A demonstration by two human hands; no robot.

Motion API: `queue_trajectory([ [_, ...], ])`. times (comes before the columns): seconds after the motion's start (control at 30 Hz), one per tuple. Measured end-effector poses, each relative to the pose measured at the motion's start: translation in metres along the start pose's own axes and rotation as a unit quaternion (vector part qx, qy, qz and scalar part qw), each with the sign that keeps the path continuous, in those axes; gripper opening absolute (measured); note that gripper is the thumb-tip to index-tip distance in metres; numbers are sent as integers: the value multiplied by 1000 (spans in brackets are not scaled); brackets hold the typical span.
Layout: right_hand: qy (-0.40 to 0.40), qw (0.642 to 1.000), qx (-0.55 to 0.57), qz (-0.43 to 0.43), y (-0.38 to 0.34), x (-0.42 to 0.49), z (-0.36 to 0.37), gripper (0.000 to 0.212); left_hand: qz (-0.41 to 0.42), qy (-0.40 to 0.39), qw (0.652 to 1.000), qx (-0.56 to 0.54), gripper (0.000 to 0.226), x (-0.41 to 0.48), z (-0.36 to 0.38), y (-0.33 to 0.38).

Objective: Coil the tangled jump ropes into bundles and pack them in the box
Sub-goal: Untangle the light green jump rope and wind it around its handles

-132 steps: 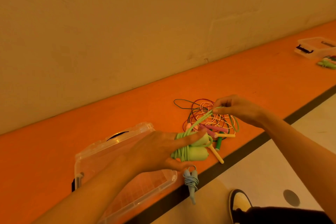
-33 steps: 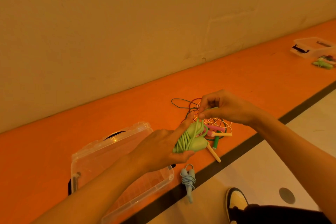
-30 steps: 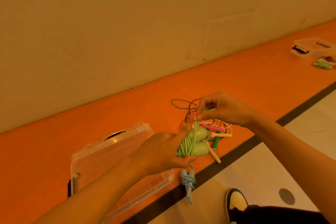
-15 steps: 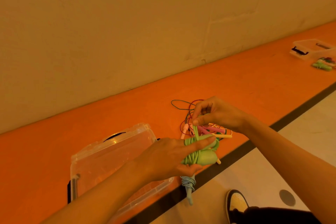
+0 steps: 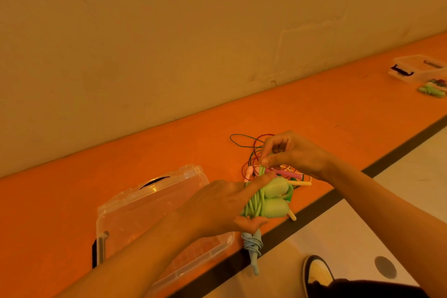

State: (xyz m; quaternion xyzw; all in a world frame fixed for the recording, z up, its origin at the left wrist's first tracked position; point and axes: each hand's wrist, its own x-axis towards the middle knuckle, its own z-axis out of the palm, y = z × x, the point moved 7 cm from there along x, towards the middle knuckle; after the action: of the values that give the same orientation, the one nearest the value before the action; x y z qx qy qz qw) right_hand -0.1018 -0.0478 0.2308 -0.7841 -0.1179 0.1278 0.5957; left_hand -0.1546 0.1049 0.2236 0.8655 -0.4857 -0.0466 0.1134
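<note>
Left hand [image 5: 217, 205] grips green rope [image 5: 268, 203]: cords gathered into a bundle with two fat pale-green handles side by side. Thumb under the bundle, forefinger laid across its top. Right hand [image 5: 290, 155] just above, thumb and forefinger pinching a strand of the same rope that rises from the bundle. Bundle held off the surface, over the front part of the orange ledge [image 5: 338, 116], just right of the clear box [image 5: 150, 203], which lies on the ledge.

Behind the hands, a tangle [image 5: 251, 147] of thin cords on the ledge: dark green, red, yellow, with pink and yellow handles. Blue rope [image 5: 252, 247], coiled, lies below the left hand by the box corner, one end poking past the ledge's dark edge.

Far right along the ledge: a second box [image 5: 416, 68], a small green bundle [image 5: 431, 89] just beside it. A shoe [image 5: 316, 271] on the pale floor.
</note>
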Motion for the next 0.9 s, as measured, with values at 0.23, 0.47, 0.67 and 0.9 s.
queue_trajectory([
  [0.23, 43, 999, 11, -19, -13, -2, -12, 12, -50, 29, 997, -47, 104, 0, -6, -26],
  [0.47, 62, 996, -1, -58, -29, -4, -13, 14, -37, 14, 993, -116, 112, 1, -1, -5],
  [0.67, 55, 998, -5, -27, -11, -3, -10, 19, 23, -45, 997, -57, 101, 3, 7, 17],
  [0.9, 70, 997, 2, -20, -3, -3, -8, 29, 94, -70, 993, -21, 91, 2, 12, 33],
])
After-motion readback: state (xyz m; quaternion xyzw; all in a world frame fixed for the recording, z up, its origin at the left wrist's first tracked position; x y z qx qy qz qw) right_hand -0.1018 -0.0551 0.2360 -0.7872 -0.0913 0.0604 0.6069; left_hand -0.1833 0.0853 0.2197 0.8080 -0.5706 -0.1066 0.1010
